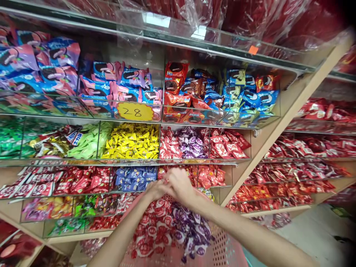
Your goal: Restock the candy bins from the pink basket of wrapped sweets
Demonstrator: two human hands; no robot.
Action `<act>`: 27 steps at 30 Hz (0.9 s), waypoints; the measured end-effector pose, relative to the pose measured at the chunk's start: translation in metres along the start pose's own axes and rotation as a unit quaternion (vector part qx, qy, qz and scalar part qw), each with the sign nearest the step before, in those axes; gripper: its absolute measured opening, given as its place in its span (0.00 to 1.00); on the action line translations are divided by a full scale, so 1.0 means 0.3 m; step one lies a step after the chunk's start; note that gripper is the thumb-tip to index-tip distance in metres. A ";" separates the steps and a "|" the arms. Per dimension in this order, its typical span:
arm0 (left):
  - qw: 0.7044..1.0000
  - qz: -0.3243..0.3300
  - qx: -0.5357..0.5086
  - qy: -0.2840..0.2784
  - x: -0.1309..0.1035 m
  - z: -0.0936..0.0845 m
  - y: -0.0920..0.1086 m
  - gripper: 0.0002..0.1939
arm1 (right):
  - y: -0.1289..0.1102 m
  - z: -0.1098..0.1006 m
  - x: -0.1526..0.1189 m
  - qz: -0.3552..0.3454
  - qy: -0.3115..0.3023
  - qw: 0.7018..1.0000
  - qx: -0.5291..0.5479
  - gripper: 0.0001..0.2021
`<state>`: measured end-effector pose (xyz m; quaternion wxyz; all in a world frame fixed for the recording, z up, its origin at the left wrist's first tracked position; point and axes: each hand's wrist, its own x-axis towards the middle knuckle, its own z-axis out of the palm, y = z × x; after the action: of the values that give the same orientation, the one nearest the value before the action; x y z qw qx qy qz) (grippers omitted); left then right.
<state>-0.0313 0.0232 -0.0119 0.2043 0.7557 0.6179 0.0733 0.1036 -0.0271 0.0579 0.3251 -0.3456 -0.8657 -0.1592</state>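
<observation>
Over pink basket (pixel 222 252) at 6 o'clock | left hand (pixel 156 190), right hand (pixel 180 185) touching, fingers curled, grip unclear | two candy heaps inside: red-white (pixel 151 230), purple (pixel 191 230) | price tag "28" (pixel 135 111) at 11 o'clock.

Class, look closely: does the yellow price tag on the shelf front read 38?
No, the yellow price tag reads 28, stuck on the clear shelf front below the pink and blue cookie packs.
</observation>
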 end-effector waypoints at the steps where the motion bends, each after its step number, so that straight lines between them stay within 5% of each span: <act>1: 1.000 0.003 0.005 0.005 0.000 0.001 0.000 0.35 | 0.047 -0.033 0.059 0.023 0.011 1.000 -0.006 0.16; 5: 1.000 0.012 0.019 0.021 -0.005 0.001 -0.001 0.38 | 0.233 -0.083 0.265 0.130 0.034 0.987 -0.083 0.16; 10: 0.999 0.011 0.018 0.024 -0.012 -0.003 0.000 0.36 | 0.363 -0.009 0.433 0.302 -0.033 0.947 -0.103 0.19; 19: 0.999 -0.002 0.021 0.030 -0.013 0.000 0.003 0.35 | 0.333 0.079 0.500 0.358 -0.015 0.929 -0.097 0.19; 27: 0.999 0.017 0.020 0.036 -0.009 0.004 -0.003 0.36 | 0.300 0.014 0.463 0.334 0.045 0.941 0.020 0.16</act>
<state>-0.0323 0.0205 -0.0131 0.1657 0.7670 0.6131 0.0916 0.0887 0.1076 0.1528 0.4052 -0.6012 -0.6876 -0.0397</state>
